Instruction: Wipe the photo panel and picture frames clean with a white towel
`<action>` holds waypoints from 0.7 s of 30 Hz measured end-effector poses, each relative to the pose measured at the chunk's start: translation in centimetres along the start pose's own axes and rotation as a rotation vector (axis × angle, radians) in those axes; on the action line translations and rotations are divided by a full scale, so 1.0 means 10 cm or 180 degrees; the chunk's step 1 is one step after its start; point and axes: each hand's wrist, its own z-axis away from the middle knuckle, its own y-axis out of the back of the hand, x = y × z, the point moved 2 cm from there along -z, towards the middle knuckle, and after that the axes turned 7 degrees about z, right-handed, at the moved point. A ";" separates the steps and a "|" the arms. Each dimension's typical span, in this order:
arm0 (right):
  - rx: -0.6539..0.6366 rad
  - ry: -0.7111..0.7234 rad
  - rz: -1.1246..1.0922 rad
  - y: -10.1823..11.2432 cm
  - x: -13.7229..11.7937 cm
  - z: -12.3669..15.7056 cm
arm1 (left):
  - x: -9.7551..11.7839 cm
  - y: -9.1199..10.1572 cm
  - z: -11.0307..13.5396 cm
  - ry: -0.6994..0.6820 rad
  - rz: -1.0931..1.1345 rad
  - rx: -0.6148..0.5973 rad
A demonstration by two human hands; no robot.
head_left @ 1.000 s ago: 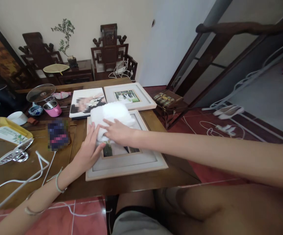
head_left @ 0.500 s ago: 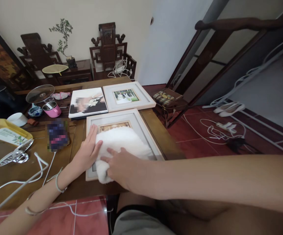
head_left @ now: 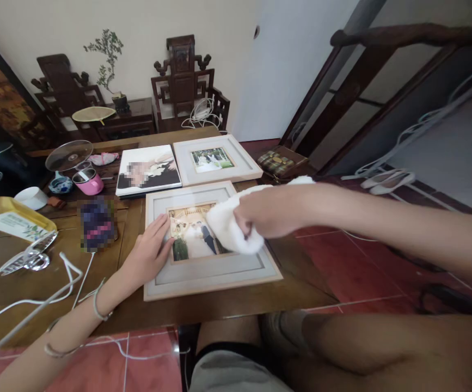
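Observation:
A light-wood picture frame (head_left: 203,283) with a wedding photo lies face up at the table's near edge. My left hand (head_left: 151,247) rests on its left side, fingers stretched out flat over the border and the photo's edge. My right hand (head_left: 270,212) grips a fluffy white cloth (head_left: 236,231) over the right part of the frame, covering the photo's right edge. Part of the cloth bunches up behind that hand. Behind lie a second light-wood frame (head_left: 187,177) and a white-edged photo album or panel (head_left: 158,169).
Left on the table (head_left: 129,313) are a blurred-out dark object (head_left: 98,224), a clear hair claw (head_left: 35,256), an oil bottle (head_left: 15,218), a pink cup (head_left: 89,182) and white cables (head_left: 27,303). A wooden chair (head_left: 350,81) with a plaid bag (head_left: 276,160) stands right.
My right hand has moved right and up with the cloth, off the middle of the near frame, so its photo now shows. My left hand has stayed almost in place.

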 end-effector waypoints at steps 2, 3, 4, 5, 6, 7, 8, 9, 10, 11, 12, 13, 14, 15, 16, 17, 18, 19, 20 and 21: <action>0.0528 -0.0244 0.0058 0.10 0.21 -0.04 | 0.00 -0.01 -0.01 -0.0021 -0.0008 0.0031; 0.0896 -0.0446 0.0184 0.15 0.30 -0.07 | 0.00 -0.02 -0.01 -0.0031 -0.0016 0.0043; 0.1296 -0.0656 0.0378 0.18 0.38 -0.10 | 0.00 -0.02 -0.02 -0.0039 -0.0027 0.0054; 0.1674 -0.0787 0.0590 0.20 0.44 -0.13 | 0.00 -0.02 -0.02 -0.0046 -0.0039 0.0059; 0.2010 -0.0802 0.0800 0.20 0.48 -0.18 | 0.01 -0.02 -0.02 -0.0053 -0.0052 0.0061; 0.2268 -0.0704 0.0995 0.18 0.49 -0.23 | 0.01 -0.01 -0.02 -0.0056 -0.0062 0.0056; 0.2418 -0.0541 0.1156 0.15 0.48 -0.28 | 0.01 -0.01 -0.03 -0.0056 -0.0067 0.0045; 0.2438 -0.0375 0.1255 0.09 0.46 -0.34 | 0.02 -0.01 -0.03 -0.0051 -0.0066 0.0034; 0.2333 -0.0242 0.1273 0.03 0.43 -0.40 | 0.02 0.00 -0.03 -0.0041 -0.0061 0.0021; 0.2145 -0.0147 0.1213 -0.04 0.40 -0.46 | 0.02 0.00 -0.03 -0.0028 -0.0056 0.0017; 0.1911 -0.0070 0.1108 -0.11 0.36 -0.51 | 0.02 0.00 -0.03 -0.0016 -0.0052 0.0020; 0.1677 0.0000 0.0991 -0.18 0.32 -0.54 | 0.02 0.00 -0.03 -0.0004 -0.0052 0.0025; 0.1476 0.0070 0.0887 -0.24 0.28 -0.55 | 0.02 0.00 -0.03 0.0004 -0.0054 0.0033; 0.1328 0.0149 0.0806 -0.28 0.23 -0.55 | 0.01 0.00 -0.03 0.0008 -0.0055 0.0035; 0.1220 0.0228 0.0743 -0.31 0.18 -0.52 | 0.01 0.00 -0.03 0.0008 -0.0052 0.0034; 0.1135 0.0303 0.0673 -0.31 0.13 -0.48 | 0.01 0.00 -0.03 0.0008 -0.0047 0.0028; 0.1045 0.0366 0.0582 -0.29 0.07 -0.42 | 0.00 0.00 -0.03 0.0010 -0.0040 0.0021; 0.0936 0.0427 0.0465 -0.27 0.01 -0.34 | 0.00 0.01 -0.02 0.0011 -0.0035 0.0018; 0.0804 0.0486 0.0323 -0.23 -0.06 -0.26 | 0.00 0.03 -0.02 0.0014 -0.0034 0.0016; 0.0643 0.0553 0.0159 -0.20 -0.13 -0.16 | 0.00 0.04 -0.01 0.0022 -0.0036 0.0014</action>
